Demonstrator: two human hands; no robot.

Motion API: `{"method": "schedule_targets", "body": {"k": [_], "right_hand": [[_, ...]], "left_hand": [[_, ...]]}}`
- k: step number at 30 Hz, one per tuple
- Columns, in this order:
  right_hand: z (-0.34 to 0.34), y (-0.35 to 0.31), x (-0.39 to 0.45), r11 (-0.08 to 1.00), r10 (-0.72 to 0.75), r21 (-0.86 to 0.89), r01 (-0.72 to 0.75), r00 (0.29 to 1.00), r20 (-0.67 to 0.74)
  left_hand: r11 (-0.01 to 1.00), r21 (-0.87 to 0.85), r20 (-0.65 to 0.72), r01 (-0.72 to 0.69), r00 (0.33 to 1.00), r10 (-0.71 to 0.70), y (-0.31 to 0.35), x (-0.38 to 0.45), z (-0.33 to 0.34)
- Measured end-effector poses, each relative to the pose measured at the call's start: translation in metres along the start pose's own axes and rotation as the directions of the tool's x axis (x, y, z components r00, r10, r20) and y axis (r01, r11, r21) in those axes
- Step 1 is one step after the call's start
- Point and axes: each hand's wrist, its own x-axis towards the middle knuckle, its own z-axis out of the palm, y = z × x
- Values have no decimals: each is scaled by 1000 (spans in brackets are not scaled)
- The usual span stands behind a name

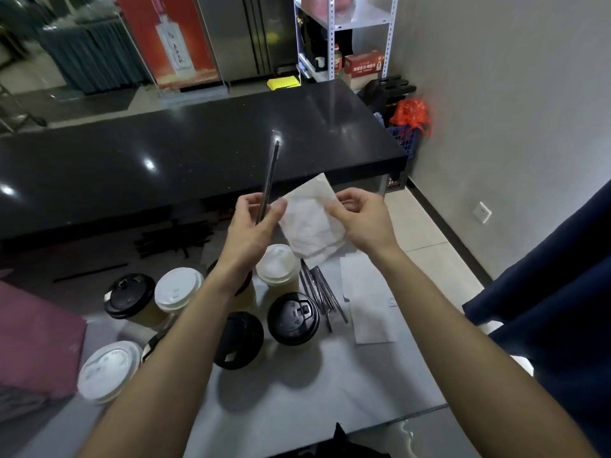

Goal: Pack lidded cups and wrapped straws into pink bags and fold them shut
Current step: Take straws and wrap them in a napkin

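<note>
My left hand (253, 223) grips a long dark wrapped straw (270, 175) that points up and away. Beside it, my right hand (358, 214) pinches the edge of a white napkin (310, 223), which my left thumb also touches. Both hands hover above a light table (297, 391). Below them stand several lidded cups: black lids (293, 318) (129, 295) (238, 340), white lids (277, 264) (178, 289) (109, 370). A bundle of wrapped straws (322, 292) lies right of the cups. A stack of pink bags (36, 338) sits at the left edge.
White napkins (367, 305) lie flat on the table at the right. A black counter (185, 150) runs across behind the table, with loose dark straws (172, 239) under its edge. A dark blue cloth (555, 299) hangs at the right. A shelf rack (347, 38) stands far back.
</note>
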Motion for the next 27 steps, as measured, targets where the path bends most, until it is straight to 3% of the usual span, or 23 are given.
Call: {"method": "schedule_targets", "body": {"k": [3,5,12,17,22,27], "right_hand": [[8,-10,3,1000,17,-6,-18,998,-54],[20,-17,2,1000,24,15,-24,999,-28],[71,-43,-14,957,-98,288,43,979,180],[102,-68,-25,952,-178,282,116,962,205],[141,-114,-38,939,-318,228,258,904,286],[204,-158,-54,907,-421,173,385,845,328]], "left_hand": [[999,-36,-67,25,997,-27,1,-1,-10],[999,40,-55,-36,998,38,0,-5,-18],[994,-14,6,-112,994,112,5,-21,-41],[991,-109,-8,-78,997,78,7,-36,-80],[991,79,-29,-112,993,115,7,-50,-145],[963,209,-66,-167,981,185,5,-70,-252]]}}
